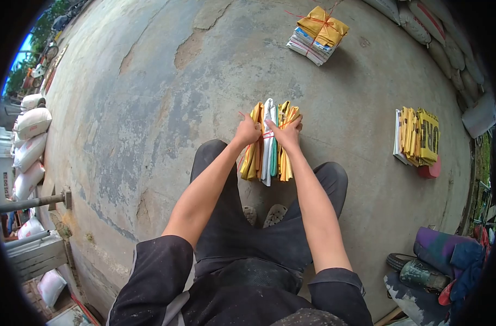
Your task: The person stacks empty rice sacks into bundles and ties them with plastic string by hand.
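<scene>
Head view showed a wide, cracked concrete floor (150, 108), with the person squatting on it and both forearms stretched straight forward between the knees. White filled sacks (30, 141) were stacked along the left edge, five or so countable, and more lay along the top right. Three bundles of folded bags lay on the floor. The nearest, a standing bundle (270, 144) of yellow, white and green folded bags, stood just in front of the knees. The left hand (248, 130) was closed on its top left edge, index finger raised. The right hand (286, 130) gripped the top right, fingers curled over the folds beside a red string (267, 135). A second yellow stack (419, 136) lay well apart to the right, its top face printed with black letters reading "URE". A third tied bundle (318, 35), yellow on top and bound with red string, lay farther off.
</scene>
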Motion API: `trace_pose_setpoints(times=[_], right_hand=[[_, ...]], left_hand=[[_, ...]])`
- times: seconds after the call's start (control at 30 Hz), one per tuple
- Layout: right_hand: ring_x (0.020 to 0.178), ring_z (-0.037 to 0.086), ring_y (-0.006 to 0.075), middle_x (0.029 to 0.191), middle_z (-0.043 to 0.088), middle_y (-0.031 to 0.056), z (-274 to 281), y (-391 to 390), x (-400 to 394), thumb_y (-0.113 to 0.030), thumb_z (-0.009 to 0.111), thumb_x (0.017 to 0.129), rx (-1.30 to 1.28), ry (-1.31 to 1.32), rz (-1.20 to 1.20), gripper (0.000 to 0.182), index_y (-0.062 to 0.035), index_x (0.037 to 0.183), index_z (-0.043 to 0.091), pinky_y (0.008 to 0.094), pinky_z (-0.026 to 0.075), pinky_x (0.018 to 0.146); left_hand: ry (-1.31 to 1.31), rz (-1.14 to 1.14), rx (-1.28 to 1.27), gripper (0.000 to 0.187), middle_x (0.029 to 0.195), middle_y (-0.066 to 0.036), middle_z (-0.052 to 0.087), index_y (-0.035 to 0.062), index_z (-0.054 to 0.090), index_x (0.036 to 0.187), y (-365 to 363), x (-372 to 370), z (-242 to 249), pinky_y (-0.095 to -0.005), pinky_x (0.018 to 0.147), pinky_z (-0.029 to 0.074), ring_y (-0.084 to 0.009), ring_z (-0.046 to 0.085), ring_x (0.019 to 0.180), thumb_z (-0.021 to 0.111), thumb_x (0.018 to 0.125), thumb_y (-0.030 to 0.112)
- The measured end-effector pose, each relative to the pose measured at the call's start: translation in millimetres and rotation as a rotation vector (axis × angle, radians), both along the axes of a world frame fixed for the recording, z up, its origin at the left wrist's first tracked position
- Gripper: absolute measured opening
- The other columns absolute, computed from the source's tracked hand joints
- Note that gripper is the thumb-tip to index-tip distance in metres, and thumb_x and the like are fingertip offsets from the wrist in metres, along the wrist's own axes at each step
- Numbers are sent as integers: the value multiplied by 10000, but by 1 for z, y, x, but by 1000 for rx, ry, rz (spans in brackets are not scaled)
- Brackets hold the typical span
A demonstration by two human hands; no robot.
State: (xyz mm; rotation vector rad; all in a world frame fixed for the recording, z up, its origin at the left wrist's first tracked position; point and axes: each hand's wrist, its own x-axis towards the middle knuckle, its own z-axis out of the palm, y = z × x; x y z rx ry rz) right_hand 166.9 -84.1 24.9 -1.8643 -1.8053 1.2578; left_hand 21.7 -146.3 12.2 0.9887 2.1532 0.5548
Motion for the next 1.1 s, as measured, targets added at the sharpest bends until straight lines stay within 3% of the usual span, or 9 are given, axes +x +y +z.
trace_pose_setpoints(times=[0.27,0.33,0.43,0.53,0.6,0.7,0.87,0.97,1.1], right_hand=[[1329,431,374,1435,339,356,-43,18,18,-462,899,592,30,135,-147,1411,37,1503,-57,415,393,1089],[1208,553,285,1356,485,271,-52,30,22,-298,921,618,-47,316,-173,1215,40,1489,144,367,492,989],[997,649,176,1145,645,106,-21,31,24,-74,848,719,-305,453,-55,523,7,1156,571,310,568,832],[991,623,190,1093,610,116,45,12,41,-140,927,611,-151,788,93,845,53,1260,422,304,548,847],[1072,575,203,1180,537,148,107,-5,61,-323,841,755,-182,803,64,878,19,1367,313,323,534,876],[1156,534,240,1264,475,197,156,-34,95,-472,730,842,-263,879,-51,930,24,1430,207,341,519,896],[1277,473,329,1431,368,293,100,-42,98,-573,660,860,-16,432,-76,980,82,1436,214,404,463,980],[1331,429,363,1460,341,303,66,-20,95,-542,670,860,-238,263,101,939,63,1439,244,403,416,1035],[1364,376,416,1491,294,307,59,-9,89,-498,658,867,-101,116,221,872,7,1454,255,445,362,1089]], left_hand=[[-196,47,178,634,977,-279,670,9,317,1409,-9,18,25,-479,777,537,-420,674,906,600,884,223],[-526,165,138,609,1110,-199,649,52,350,1432,-4,10,30,-367,755,548,-261,679,897,599,897,205],[-312,79,342,616,1104,-165,634,59,338,1445,8,7,-32,-365,744,548,-209,653,878,595,888,110],[-219,118,317,614,1087,-158,633,94,334,1436,-15,25,47,-358,778,544,-213,649,913,548,869,-2],[-386,85,528,657,1084,-256,649,161,312,1436,-39,33,98,-405,835,526,-363,668,1007,561,845,20],[-502,4,623,576,1189,-225,596,157,327,1361,-75,36,123,-393,810,531,-326,641,1056,553,855,2],[-788,-206,333,520,1254,-192,517,74,362,1290,-93,15,99,-365,865,507,-283,580,1116,670,877,147],[-720,80,157,659,1164,-147,542,29,396,1128,-60,11,77,-342,874,482,-223,557,1099,814,791,411],[-571,105,230,669,1042,-159,581,31,369,1122,-29,16,55,-330,780,519,-202,617,933,835,779,367]])
